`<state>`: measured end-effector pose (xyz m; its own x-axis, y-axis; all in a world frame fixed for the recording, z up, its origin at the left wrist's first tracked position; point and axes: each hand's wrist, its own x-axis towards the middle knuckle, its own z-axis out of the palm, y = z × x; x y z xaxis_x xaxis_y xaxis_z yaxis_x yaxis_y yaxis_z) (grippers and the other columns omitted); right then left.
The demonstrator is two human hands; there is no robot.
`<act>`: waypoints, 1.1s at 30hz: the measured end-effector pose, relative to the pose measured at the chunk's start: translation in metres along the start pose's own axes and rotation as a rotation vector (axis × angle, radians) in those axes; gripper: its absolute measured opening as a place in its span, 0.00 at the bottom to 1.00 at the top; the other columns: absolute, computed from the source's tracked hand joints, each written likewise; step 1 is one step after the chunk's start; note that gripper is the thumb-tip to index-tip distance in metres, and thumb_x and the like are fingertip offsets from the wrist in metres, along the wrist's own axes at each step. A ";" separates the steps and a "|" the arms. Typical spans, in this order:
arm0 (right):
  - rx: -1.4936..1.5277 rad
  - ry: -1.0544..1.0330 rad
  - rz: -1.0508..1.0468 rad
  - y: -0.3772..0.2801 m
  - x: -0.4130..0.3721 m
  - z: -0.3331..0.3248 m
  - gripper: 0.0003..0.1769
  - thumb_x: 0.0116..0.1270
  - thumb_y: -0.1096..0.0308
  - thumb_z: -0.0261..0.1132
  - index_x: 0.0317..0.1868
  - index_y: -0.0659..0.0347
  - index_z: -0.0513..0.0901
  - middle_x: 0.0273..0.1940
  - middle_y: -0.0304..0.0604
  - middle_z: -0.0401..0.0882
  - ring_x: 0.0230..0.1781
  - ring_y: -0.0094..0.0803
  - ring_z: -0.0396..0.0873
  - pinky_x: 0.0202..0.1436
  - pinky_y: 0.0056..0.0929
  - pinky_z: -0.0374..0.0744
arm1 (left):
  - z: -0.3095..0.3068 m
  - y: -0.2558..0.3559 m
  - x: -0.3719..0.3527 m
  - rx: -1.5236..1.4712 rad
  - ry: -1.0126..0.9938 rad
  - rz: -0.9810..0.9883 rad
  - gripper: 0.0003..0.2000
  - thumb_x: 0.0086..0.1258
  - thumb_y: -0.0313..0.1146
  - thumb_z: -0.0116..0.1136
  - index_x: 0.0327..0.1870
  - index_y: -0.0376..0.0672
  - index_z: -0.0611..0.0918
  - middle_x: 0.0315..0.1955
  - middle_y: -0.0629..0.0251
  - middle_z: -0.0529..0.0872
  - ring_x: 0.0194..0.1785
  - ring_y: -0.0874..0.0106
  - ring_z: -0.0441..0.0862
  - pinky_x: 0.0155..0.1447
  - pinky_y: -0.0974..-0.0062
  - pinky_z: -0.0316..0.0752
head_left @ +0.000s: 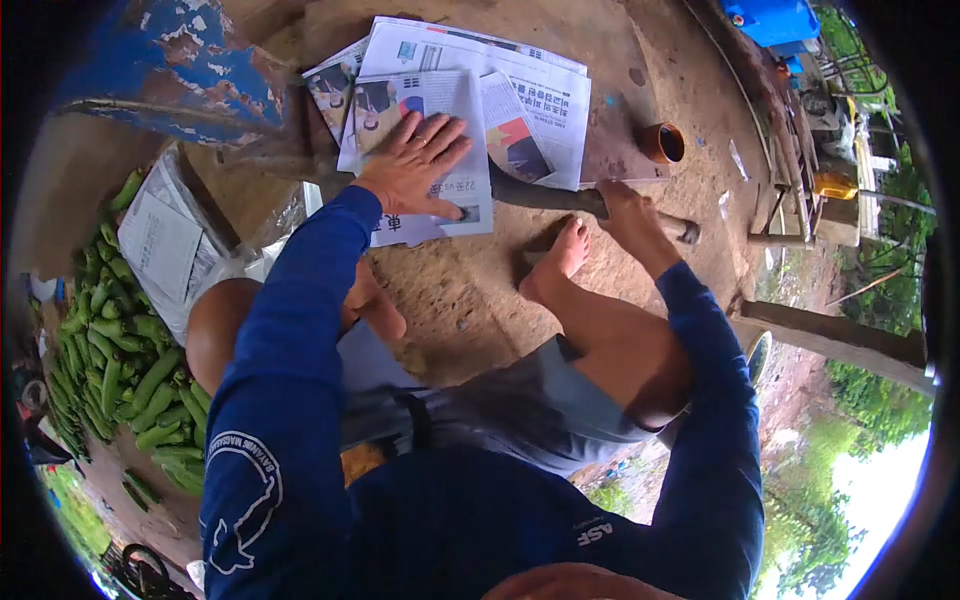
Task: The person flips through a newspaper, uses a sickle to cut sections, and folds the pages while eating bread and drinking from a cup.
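My left hand (420, 165) lies flat with fingers spread on a folded newspaper sheet (455, 105). Under and beside it are more newspaper sheets (540, 65), some loose and overlapping. My right hand (630, 215) is wrapped round the handle of a large curved knife (540, 193). Its dark blade runs leftward along the edge of the papers, and the tip is hidden by the sheet under my left hand. The handle's butt sticks out to the right of my fist.
A brown cup (664, 143) stands right of the papers on a low board (625, 145). At left lie a big heap of long green vegetables (110, 350) and a plastic-wrapped paper stack (165, 240). My bare feet (560, 255) flank the ground below the knife.
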<state>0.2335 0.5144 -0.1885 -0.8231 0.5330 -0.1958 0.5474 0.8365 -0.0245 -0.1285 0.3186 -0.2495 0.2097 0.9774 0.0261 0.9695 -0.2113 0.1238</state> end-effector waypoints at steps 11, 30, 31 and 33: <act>0.118 -0.046 -0.017 -0.023 0.013 0.002 0.26 0.59 0.65 0.73 0.56 0.60 0.75 0.52 0.57 0.83 0.51 0.58 0.84 0.51 0.54 0.83 | 0.024 0.010 0.022 0.063 0.362 -0.247 0.40 0.76 0.64 0.49 0.78 0.42 0.66 0.81 0.52 0.58 0.82 0.52 0.58 0.82 0.44 0.45; 0.152 -0.026 0.064 -0.013 0.048 0.001 0.24 0.58 0.66 0.68 0.55 0.59 0.77 0.52 0.56 0.84 0.56 0.57 0.82 0.54 0.54 0.81 | 0.014 0.004 0.022 0.067 0.215 -0.090 0.43 0.73 0.70 0.47 0.80 0.47 0.65 0.82 0.58 0.58 0.84 0.60 0.52 0.86 0.50 0.37; 0.125 -0.010 0.046 -0.007 0.047 0.006 0.25 0.58 0.66 0.69 0.56 0.59 0.77 0.53 0.56 0.83 0.57 0.57 0.82 0.55 0.53 0.81 | 0.013 0.004 0.022 0.070 0.212 -0.094 0.43 0.73 0.71 0.47 0.80 0.48 0.67 0.82 0.59 0.58 0.84 0.60 0.52 0.85 0.50 0.38; 0.110 0.023 0.074 0.014 0.029 0.006 0.25 0.58 0.65 0.70 0.57 0.59 0.77 0.53 0.57 0.82 0.56 0.57 0.81 0.55 0.52 0.80 | 0.008 0.003 0.021 0.038 0.163 -0.045 0.43 0.73 0.71 0.46 0.80 0.48 0.67 0.82 0.58 0.58 0.84 0.59 0.52 0.85 0.50 0.37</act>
<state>0.2189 0.5409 -0.2005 -0.7823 0.5967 -0.1785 0.6192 0.7762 -0.1187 -0.1203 0.3389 -0.2566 0.1457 0.9723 0.1826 0.9822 -0.1643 0.0912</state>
